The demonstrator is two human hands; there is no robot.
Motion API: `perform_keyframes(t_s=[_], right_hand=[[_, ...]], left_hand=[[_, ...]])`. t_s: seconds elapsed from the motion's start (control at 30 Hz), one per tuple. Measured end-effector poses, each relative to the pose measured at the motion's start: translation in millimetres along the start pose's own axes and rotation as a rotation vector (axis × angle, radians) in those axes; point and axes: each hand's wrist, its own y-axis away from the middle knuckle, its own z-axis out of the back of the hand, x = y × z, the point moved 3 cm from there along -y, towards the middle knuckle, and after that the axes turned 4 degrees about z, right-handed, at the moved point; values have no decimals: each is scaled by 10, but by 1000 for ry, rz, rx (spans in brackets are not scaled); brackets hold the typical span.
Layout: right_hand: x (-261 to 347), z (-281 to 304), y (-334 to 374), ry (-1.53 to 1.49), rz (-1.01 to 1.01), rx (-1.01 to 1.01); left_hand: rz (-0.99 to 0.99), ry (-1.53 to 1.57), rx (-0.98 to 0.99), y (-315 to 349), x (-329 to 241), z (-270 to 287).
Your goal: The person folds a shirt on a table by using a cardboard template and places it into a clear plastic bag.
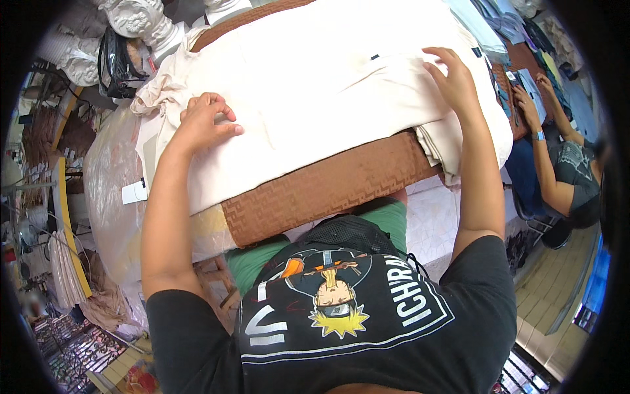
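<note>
A cream-coloured cloth garment lies spread across a padded surface covered in brown patterned cloth. Bunched folds gather at its far left, and its right end drapes over the edge. On its left part rests my left hand, fingers loosely bent, thumb apart, nothing held. My right hand is over the right part with fingers spread and empty; whether it touches the cloth I cannot tell. A small dark label shows on the fabric between them. Beside the left edge hangs a white tag.
Clear plastic sheeting covers the left side. White ornate pedestals and a black transparent bag stand at the far left. On the right, another person's hands handle folded clothes.
</note>
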Motion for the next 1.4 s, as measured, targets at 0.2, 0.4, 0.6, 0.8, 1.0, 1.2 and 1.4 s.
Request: perform_keyframes(t_s=[0.2, 0.4, 0.6, 0.8, 1.0, 1.2, 1.4], right_hand=[[49, -279, -267, 105, 183, 105], [124, -251, -256, -20, -21, 134], [157, -244, -358, -7, 201, 9], [269, -367, -394, 74, 331, 1], [301, -296, -260, 28, 251, 73], [285, -259, -148, -12, 148, 52], [296, -276, -154, -22, 163, 69]], left_hand=[[-106, -10, 72, -160, 85, 38], [-107, 102, 93, -228, 222, 24], [-317, 111, -243, -264, -483, -21], [-339, 329, -383, -648, -1833, -380], [-99, 524, -234, -1001, -2160, -575], [-177, 596, -416, -975, -2178, -644], [-267, 640, -527, -917, -2191, -657]])
